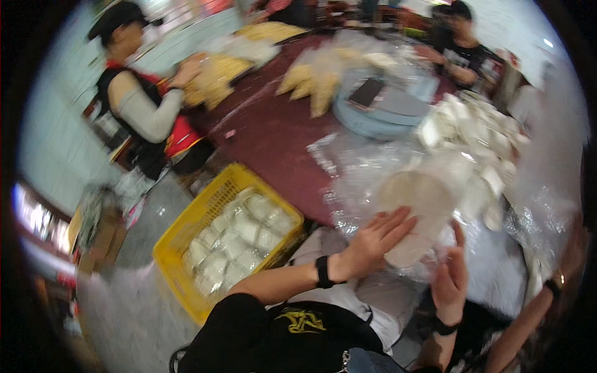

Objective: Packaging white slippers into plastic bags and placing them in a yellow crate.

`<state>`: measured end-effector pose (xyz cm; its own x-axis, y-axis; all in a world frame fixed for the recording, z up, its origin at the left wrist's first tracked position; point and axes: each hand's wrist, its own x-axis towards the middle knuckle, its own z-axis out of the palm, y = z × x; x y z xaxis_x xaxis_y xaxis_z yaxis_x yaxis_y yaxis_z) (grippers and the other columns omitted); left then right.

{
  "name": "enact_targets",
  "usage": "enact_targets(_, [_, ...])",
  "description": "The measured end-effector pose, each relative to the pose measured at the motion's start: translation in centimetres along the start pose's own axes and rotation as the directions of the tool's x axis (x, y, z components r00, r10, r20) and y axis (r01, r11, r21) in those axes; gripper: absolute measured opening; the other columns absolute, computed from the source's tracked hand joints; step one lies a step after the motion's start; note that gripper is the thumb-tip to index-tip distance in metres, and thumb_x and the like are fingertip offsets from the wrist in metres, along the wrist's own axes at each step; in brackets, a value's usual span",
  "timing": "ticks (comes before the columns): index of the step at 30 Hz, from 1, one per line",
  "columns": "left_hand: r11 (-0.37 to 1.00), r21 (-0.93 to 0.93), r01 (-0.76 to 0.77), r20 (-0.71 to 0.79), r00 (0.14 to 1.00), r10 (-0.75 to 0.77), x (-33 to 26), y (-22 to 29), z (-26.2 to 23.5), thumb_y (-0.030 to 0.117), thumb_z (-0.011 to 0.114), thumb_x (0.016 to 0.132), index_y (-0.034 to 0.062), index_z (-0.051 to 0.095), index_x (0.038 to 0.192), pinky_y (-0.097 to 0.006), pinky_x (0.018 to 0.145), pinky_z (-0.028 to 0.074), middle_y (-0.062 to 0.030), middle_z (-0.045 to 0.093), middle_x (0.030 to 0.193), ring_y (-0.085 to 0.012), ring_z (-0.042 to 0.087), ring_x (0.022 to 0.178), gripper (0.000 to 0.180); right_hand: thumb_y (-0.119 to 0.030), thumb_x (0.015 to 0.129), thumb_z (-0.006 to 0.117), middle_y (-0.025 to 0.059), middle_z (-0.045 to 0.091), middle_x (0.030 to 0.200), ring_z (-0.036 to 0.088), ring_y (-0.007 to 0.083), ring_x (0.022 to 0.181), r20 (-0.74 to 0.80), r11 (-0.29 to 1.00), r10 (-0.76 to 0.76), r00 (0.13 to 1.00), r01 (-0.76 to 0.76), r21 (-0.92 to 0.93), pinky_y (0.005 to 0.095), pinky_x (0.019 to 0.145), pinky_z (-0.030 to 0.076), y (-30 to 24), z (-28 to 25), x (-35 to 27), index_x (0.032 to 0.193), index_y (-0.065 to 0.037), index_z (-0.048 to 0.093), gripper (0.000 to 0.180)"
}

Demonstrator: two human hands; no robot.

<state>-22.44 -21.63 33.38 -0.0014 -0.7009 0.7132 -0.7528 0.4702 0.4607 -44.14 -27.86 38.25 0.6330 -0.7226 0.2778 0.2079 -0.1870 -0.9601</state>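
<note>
The stack of white cups (pixel 415 214) in its clear bag (pixel 367 168) is steadied by left hand (pixel 373 242) and right hand (pixel 449 276), fingers flat, not clenched; slippage off the counter (pixel 267 137) edge is possible, the film being slick.

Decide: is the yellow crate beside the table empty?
No, the yellow crate holds many white wrapped packets packed side by side.

The left hand (pixel 373 239) reaches forward from a bare forearm, fingers spread flat and pointing up and right, with a black band at the wrist. The right hand (pixel 451 276) stands upright near it, fingers together pointing up, palm toward the left hand, wrist also banded.
</note>
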Motion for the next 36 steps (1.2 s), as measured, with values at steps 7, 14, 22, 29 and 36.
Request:
enact_targets(7, [0.896,-0.291,0.335,-0.294,0.860,-0.417,-3.8,-0.9,-12.5,-0.012,0.056,0.089,-0.0030,0.063,0.130,-0.030,0.094,0.053,-0.0142,0.072,0.120,-0.0177,0.068,0.109,0.042,-0.012,0.100,0.058,0.0250,0.029,0.159,0.044,0.0401,0.140,0.313,0.605,-0.205,0.927,0.371,-0.704,0.0488,0.111,0.043,4.7,1.2,2.1,0.143,-0.004,0.049,0.045])
enact_targets(14, [0.767,0.021,0.641,-0.622,0.609,-0.492,-12.0,-1.7,-26.9,-0.010,0.054,0.089,-0.0014,0.065,0.126,-0.031,0.088,0.053,-0.0127,0.074,0.112,-0.0180,0.070,0.102,0.039,-0.001,0.101,0.051,0.0253,0.048,0.148,0.064,0.0317,0.118,0.334,0.791,-0.014,0.942,0.214,-0.572,0.0386,0.091,0.058,7.1,1.0,-0.4,0.135,0.000,0.059,0.035])
enact_targets(22, [0.083,0.773,0.629,-0.486,0.671,-0.561,-30.2,-7.3,-32.8,-0.007,0.054,0.083,0.0115,0.065,0.123,-0.047,0.079,0.058,-0.0193,0.071,0.113,-0.0387,0.070,0.095,0.046,0.004,0.091,0.059,0.0173,0.066,0.128,0.067,0.0320,0.097,0.616,0.789,0.045,0.786,0.351,-0.505,0.0444,0.089,0.053,7.9,7.1,-2.7,0.119,-0.001,0.069,0.030])
enact_targets(29, [0.046,0.706,0.707,-0.131,0.194,-0.972,-52.2,-2.1,-25.5,0.007,0.050,0.090,0.0151,0.059,0.131,-0.053,0.084,0.054,-0.0237,0.068,0.113,-0.0395,0.067,0.102,0.043,0.004,0.085,0.067,0.0147,0.070,0.120,0.068,0.0311,0.102,0.703,0.754,0.219,0.677,0.340,-0.562,0.0398,0.087,0.053,8.2,8.1,-3.9,0.112,-0.003,0.072,0.028])
enact_targets(36, [0.066,0.684,0.726,0.383,-0.281,-0.880,-56.0,-7.3,-24.9,0.035,0.067,0.085,0.0030,0.071,0.113,-0.045,0.100,0.049,-0.0247,0.070,0.114,-0.0382,0.065,0.110,0.042,0.006,0.087,0.056,0.0180,0.061,0.136,0.060,0.0372,0.123,0.716,0.923,0.254,0.650,0.059,-0.381,0.0430,0.106,0.049,8.6,8.5,-3.6,0.135,-0.002,0.058,0.049])
